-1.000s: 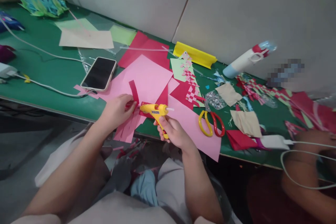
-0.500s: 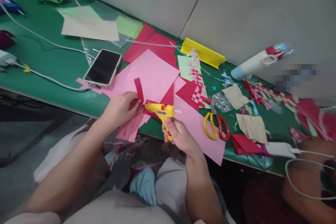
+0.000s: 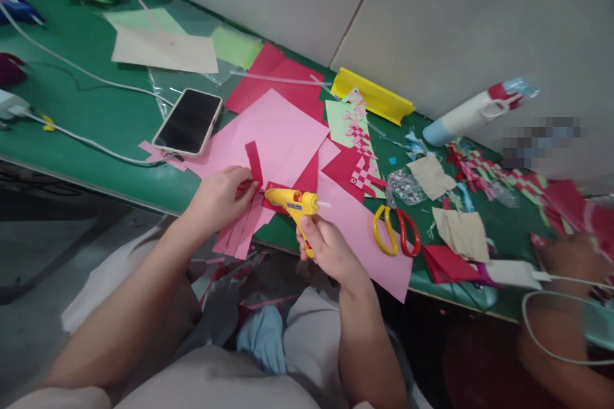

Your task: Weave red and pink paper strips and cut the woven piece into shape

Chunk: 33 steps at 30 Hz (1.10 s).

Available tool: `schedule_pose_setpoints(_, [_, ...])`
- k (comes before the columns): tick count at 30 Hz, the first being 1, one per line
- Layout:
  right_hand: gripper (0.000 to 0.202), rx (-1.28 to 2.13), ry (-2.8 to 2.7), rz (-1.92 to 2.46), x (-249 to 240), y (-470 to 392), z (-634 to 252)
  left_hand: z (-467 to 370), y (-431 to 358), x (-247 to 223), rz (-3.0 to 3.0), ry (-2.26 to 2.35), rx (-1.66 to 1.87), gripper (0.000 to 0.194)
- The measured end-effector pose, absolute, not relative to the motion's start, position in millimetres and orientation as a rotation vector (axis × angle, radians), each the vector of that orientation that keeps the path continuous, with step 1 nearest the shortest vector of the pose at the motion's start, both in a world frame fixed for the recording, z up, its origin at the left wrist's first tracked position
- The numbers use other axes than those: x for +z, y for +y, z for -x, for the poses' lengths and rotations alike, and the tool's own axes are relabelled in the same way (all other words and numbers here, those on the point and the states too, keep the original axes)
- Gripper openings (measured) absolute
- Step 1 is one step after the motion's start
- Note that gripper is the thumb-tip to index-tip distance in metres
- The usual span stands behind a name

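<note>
My left hand pinches a red paper strip over the pink sheets near the table's front edge. A yellow glue gun is gripped in my right hand, its nozzle pointing left, close beside the strip and my left fingertips. A clear glue stick pokes out of the gun's back end. Beneath both hands lie a pink sheet, red paper and pink strips. Whether the nozzle touches the strip I cannot tell.
A phone with a white cable lies at the left. Scissors rest on pink paper at the right, near woven paper fish, cloth pouches and a bottle. Another person's hand is at the far right.
My hands, the strip and the glue gun look almost unmoved. At the far right, the other person's hand and arm have shifted, and the red paper beside them has moved slightly.
</note>
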State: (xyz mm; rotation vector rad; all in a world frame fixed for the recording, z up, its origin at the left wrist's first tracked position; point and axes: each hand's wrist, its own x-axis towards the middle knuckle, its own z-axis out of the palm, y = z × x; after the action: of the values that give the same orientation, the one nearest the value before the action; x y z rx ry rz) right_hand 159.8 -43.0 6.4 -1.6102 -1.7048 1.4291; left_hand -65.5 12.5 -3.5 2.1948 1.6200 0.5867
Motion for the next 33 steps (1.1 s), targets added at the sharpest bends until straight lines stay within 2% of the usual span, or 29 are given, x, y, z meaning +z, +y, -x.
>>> schedule_pose_setpoints(33, [0.049, 1.522, -1.555, 1.593, 5.6, -43.6, -157.0, 65.3, 11.5, -3.3, -2.205, 1.635, 0.572, 0.021])
